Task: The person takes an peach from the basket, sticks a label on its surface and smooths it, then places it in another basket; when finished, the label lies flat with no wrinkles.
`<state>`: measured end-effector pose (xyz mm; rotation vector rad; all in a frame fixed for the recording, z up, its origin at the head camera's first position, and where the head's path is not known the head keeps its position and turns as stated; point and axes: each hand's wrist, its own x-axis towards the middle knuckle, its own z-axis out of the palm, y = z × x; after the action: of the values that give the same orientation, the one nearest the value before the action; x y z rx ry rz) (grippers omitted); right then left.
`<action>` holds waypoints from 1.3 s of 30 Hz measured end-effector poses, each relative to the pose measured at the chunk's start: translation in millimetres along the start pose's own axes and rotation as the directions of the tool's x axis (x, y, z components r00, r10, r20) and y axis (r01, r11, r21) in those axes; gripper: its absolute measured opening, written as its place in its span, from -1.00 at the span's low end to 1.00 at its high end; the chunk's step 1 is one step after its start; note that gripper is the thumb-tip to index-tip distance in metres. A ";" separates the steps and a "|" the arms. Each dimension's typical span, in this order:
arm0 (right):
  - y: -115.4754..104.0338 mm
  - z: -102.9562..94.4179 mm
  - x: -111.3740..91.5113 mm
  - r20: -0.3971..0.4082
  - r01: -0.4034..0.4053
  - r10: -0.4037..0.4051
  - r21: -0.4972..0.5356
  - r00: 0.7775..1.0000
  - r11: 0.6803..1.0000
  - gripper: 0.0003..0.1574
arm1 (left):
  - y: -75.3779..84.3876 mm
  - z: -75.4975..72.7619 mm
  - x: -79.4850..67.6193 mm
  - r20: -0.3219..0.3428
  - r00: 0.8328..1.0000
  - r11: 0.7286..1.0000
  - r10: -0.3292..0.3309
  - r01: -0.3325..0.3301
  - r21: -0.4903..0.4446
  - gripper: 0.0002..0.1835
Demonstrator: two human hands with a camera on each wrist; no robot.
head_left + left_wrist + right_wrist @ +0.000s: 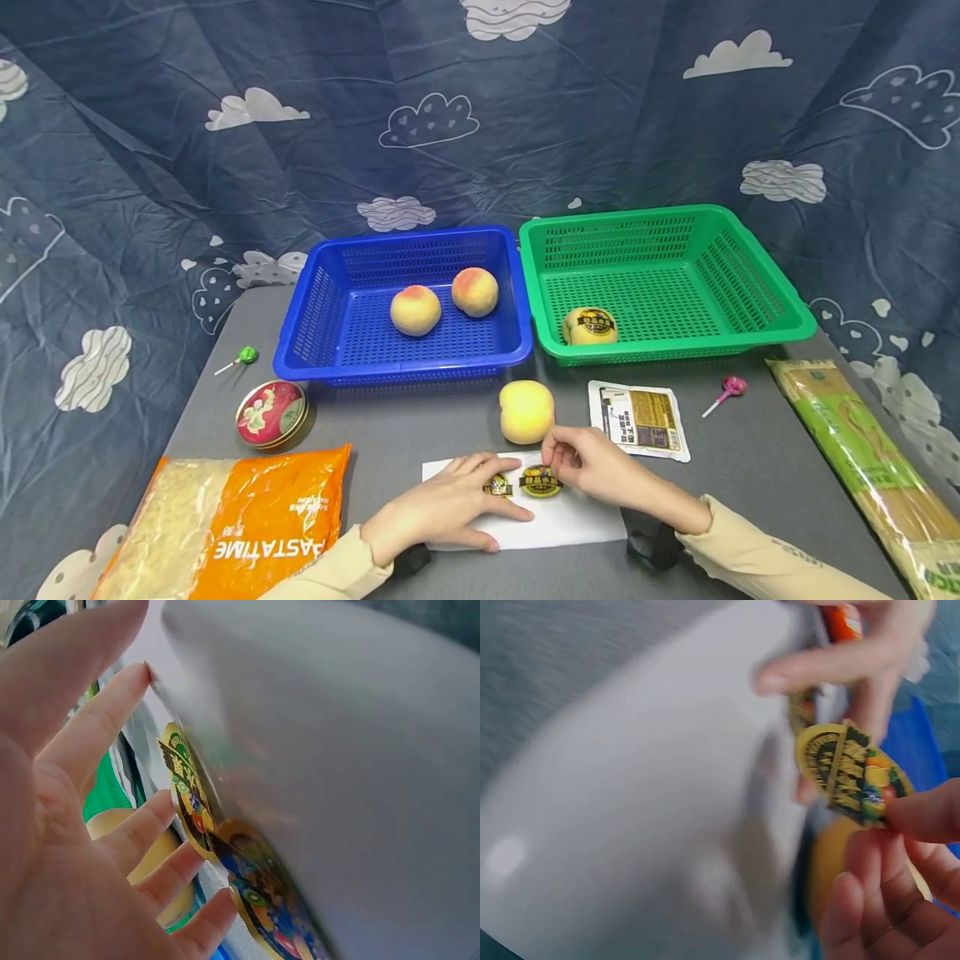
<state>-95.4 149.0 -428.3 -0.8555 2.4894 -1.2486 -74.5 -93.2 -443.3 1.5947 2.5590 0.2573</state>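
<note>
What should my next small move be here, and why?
Probably lift the pinched sticker clear of the white sheet: your right hand grips its edge, your left hand rests on the sheet, and the nearest peach shows no sticker, while the one in the green basket does.

- Left sleeve: cream, long, wrinkled near its end.
- Right sleeve: matching cream; small dark lettering along forearm.
- Left hand, right hand: bare.
- Black fitting below left wrist; glossy black band below right.
</note>
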 end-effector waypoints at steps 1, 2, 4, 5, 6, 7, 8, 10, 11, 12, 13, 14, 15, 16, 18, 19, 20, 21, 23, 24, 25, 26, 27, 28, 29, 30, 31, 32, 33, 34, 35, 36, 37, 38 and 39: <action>-1.3 -3.7 2.5 -0.015 -0.001 0.001 0.014 1.000 1.000 -0.75 | -0.3 -0.2 0.0 -0.003 1.000 1.000 -0.001 0.001 -0.002 -0.49; -2.6 -7.4 5.2 -0.033 -0.002 0.003 0.026 0.999 1.000 -0.76 | -0.5 -0.6 0.1 -0.006 1.000 1.000 -0.001 0.001 -0.007 -0.51; -4.7 -14.2 11.0 -0.070 -0.002 0.005 0.041 0.998 0.999 -0.79 | -1.3 -2.2 0.5 -0.016 1.000 1.000 -0.001 0.000 -0.018 -0.55; -5.5 -17.1 14.3 -0.090 -0.004 0.008 0.044 0.996 0.999 -0.81 | -2.0 -3.6 0.9 -0.026 1.000 0.999 -0.003 0.002 -0.032 -0.57; -6.2 -19.9 17.2 -0.109 0.000 0.004 0.042 0.994 0.999 -0.83 | -3.2 -5.3 1.4 -0.041 0.999 0.999 -0.006 0.004 -0.052 -0.59; -6.5 -22.3 20.5 -0.129 0.004 0.001 0.040 0.992 0.999 -0.84 | -4.5 -7.3 2.4 -0.059 0.998 0.997 -0.014 0.009 -0.077 -0.61; -6.8 -24.5 23.7 -0.145 0.005 0.001 0.040 0.989 0.999 -0.86 | -6.3 -9.5 3.9 -0.083 0.996 0.994 -0.024 0.016 -0.105 -0.63; -6.8 -27.9 30.1 -0.178 0.004 0.004 0.042 0.984 0.999 -0.87 | -10.7 -15.2 7.2 -0.147 0.987 0.980 -0.068 0.038 -0.194 -0.67; -6.7 -29.3 33.0 -0.192 0.000 0.009 0.047 0.981 0.999 -0.88 | -13.2 -18.0 9.2 -0.188 0.977 0.969 -0.099 0.052 -0.241 -0.68; -6.4 -30.3 35.9 -0.202 -0.008 0.018 0.054 0.979 0.999 -0.89 | -15.6 -20.8 11.5 -0.231 0.963 0.955 -0.137 0.066 -0.290 -0.70; -5.8 -31.0 38.9 -0.210 -0.020 0.033 0.064 0.977 0.998 -0.90 | -17.9 -23.3 14.0 -0.273 0.945 0.938 -0.179 0.080 -0.338 -0.70; -5.5 -31.4 41.4 -0.213 -0.034 0.049 0.074 0.976 0.997 -0.90 | -20.3 -25.4 16.8 -0.313 0.923 0.918 -0.224 0.091 -0.386 -0.71; -5.1 -31.5 43.6 -0.215 -0.048 0.064 0.081 0.974 0.996 -0.91 | -21.9 -27.4 19.4 -0.346 0.898 0.895 -0.273 0.106 -0.432 -0.70; -4.6 -31.4 45.5 -0.216 -0.059 0.077 0.088 0.973 0.994 -0.91 | -23.5 -28.2 22.3 -0.368 0.874 0.874 -0.317 0.118 -0.472 -0.70; -3.3 -30.2 48.6 -0.217 -0.074 0.092 0.092 0.972 0.993 -0.91 | -25.9 -27.2 28.5 -0.386 0.833 0.825 -0.397 0.139 -0.548 -0.68; -2.8 -29.4 49.4 -0.217 -0.076 0.095 0.095 0.971 0.993 -0.91 | -26.9 -25.3 31.7 -0.386 0.818 0.804 -0.427 0.148 -0.576 -0.68; -2.2 -28.6 49.9 -0.220 -0.074 0.093 0.095 0.971 0.993 -0.90 | -27.5 -23.4 34.9 -0.381 0.806 0.784 -0.454 0.158 -0.600 -0.69; -1.4 -27.7 50.0 -0.226 -0.071 0.091 0.093 0.970 0.993 -0.89 | -27.9 -21.1 37.8 -0.375 0.796 0.766 -0.476 0.164 -0.622 -0.69; -0.2 -26.1 49.9 -0.239 -0.062 0.080 0.083 0.968 0.995 -0.88 | -28.8 -15.2 43.6 -0.376 0.777 0.739 -0.505 0.164 -0.654 -0.72; 0.6 -25.4 49.5 -0.247 -0.059 0.075 0.070 0.966 0.996 -0.87 | -29.1 -12.4 46.3 -0.378 0.768 0.731 -0.516 0.165 -0.662 -0.74; 1.6 -24.8 48.9 -0.255 -0.059 0.070 0.052 0.964 0.997 -0.86 | -29.3 -10.3 48.7 -0.381 0.760 0.721 -0.526 0.161 -0.674 -0.76; 2.6 -24.3 48.0 -0.263 -0.061 0.067 0.031 0.963 0.998 -0.86 | -29.5 -8.4 51.0 -0.381 0.752 0.709 -0.537 0.158 -0.687 -0.77; 3.8 -23.7 47.1 -0.267 -0.067 0.067 0.012 0.961 0.998 -0.85 | -29.6 -7.0 53.1 -0.375 0.746 0.690 -0.550 0.153 -0.707 -0.79; 5.0 -23.2 45.8 -0.269 -0.068 0.064 -0.006 0.961 0.998 -0.86 | -29.9 -5.7 55.0 -0.366 0.741 0.669 -0.563 0.148 -0.729 -0.80; 6.3 -22.4 44.4 -0.265 -0.070 0.064 -0.013 0.962 0.997 -0.85 | -29.9 -4.9 56.4 -0.349 0.738 0.642 -0.578 0.147 -0.753 -0.81; 8.2 -21.5 43.3 -0.257 -0.069 0.063 -0.014 0.964 0.998 -0.86 | -30.1 -4.4 57.8 -0.327 0.737 0.607 -0.592 0.141 -0.782 -0.81; 9.9 -20.7 42.4 -0.242 -0.066 0.065 0.002 0.968 0.998 -0.86 | -30.3 -4.3 59.0 -0.302 0.737 0.570 -0.605 0.136 -0.810 -0.81; 11.8 -19.9 41.6 -0.222 -0.060 0.064 0.028 0.973 0.998 -0.84 | -30.9 -3.9 60.3 -0.279 0.736 0.538 -0.616 0.134 -0.833 -0.80; 13.8 -19.1 41.1 -0.200 -0.049 0.060 0.059 0.978 0.997 -0.81 | -31.4 -4.0 61.3 -0.261 0.736 0.509 -0.625 0.131 -0.851 -0.81; 15.7 -18.4 40.8 -0.178 -0.039 0.056 0.097 0.982 0.995 -0.77 | -32.2 -3.7 62.5 -0.255 0.736 0.499 -0.628 0.129 -0.857 -0.83; 17.3 -18.0 41.0 -0.158 -0.032 0.053 0.135 0.986 0.990 -0.72 | -33.1 -3.8 63.5 -0.250 0.736 0.493 -0.629 0.130 -0.860 -0.84; 19.2 -17.8 41.5 -0.138 -0.023 0.048 0.173 0.989 0.985 -0.68 | -34.1 -4.0 64.6 -0.251 0.737 0.496 -0.628 0.130 -0.859 -0.85; 20.5 -18.1 41.8 -0.120 -0.014 0.040 0.206 0.992 0.978 -0.66 | -35.0 -4.2 65.7 -0.255 0.737 0.504 -0.626 0.133 -0.854 -0.86; 21.6 -18.5 42.1 -0.105 -0.009 0.034 0.234 0.994 0.972 -0.65 | -35.6 -4.6 66.6 -0.263 0.736 0.514 -0.624 0.134 -0.847 -0.86; 22.3 -19.0 42.3 -0.092 -0.005 0.030 0.262 0.995 0.965 -0.65 | -36.0 -5.5 67.3 -0.271 0.736 0.524 -0.621 0.133 -0.841 -0.87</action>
<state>-146.8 146.9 -431.9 -0.7217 2.3223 -1.6021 -136.8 -48.7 -445.8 0.5857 2.4205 1.7295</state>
